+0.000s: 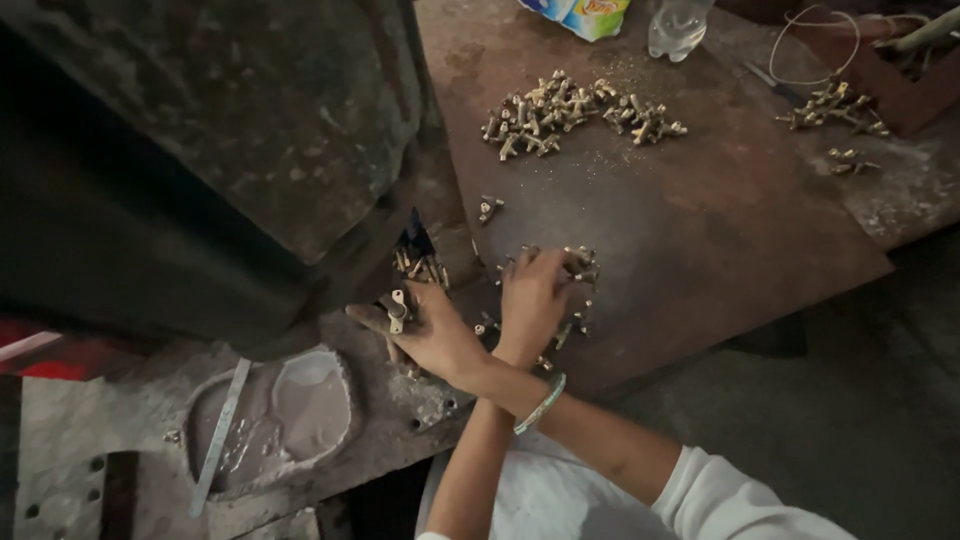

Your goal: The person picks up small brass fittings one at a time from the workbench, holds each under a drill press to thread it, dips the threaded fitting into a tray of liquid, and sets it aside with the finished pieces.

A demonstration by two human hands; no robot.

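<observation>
From my feed the two forearms cross just above the wrists. The right hand [428, 335], a pale bangle [541, 403] on its forearm, reaches over to the left side, and the left hand [535, 295] lies on the right. The right hand pinches a brass fitting [397, 311] between thumb and fingers. Its long axis stands roughly upright in the frame, and one finger points out to the left. The left hand rests palm down on the near cluster [583, 268] of small brass pieces, fingers curled among them. I cannot tell whether it has actually closed on one. That cluster lies directly under and just to the right of the left hand, on the rusty metal plate [720, 230], so the left hand is plainly the nearer. Just beyond the right hand a few more pieces stand bunched in a dark holder [421, 266], and a lone piece [489, 208] lies farther up. The large heap [560, 110] sits well apart toward the far edge, near a plastic bottle [678, 25]. Below the right hand is a grey puddle [305, 405] beside a metal strip [222, 420].
</observation>
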